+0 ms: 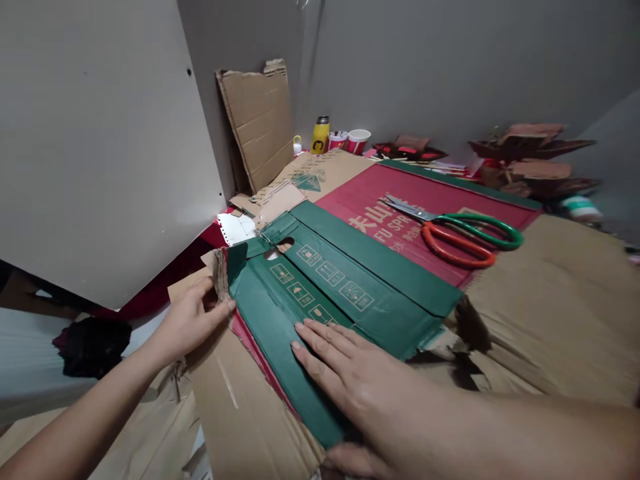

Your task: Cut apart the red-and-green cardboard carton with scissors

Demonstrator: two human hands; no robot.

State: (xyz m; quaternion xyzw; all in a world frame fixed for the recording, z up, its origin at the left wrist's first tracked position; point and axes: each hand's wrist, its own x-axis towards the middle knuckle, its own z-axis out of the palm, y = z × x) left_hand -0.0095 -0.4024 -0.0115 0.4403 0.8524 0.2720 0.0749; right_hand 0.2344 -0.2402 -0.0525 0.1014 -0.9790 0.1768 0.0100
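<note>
A flattened green cardboard carton (350, 280) lies across the work surface, printed with small handling symbols. My right hand (345, 363) lies flat on its near panel, fingers spread and pressing down. At the carton's left end, my left hand (193, 320) pinches a torn corner flap between thumb and fingers. Scissors with one green and one orange handle (453, 230) rest shut on a red printed cardboard sheet (370, 197) beyond the green carton.
Brown cardboard sheets (555, 307) cover the surface right and front. A cardboard piece (260, 120) leans against the back wall. A yellow bottle (320, 135) and red-and-white cups (357, 141) stand at the back. A large grey board (100, 147) rises on the left.
</note>
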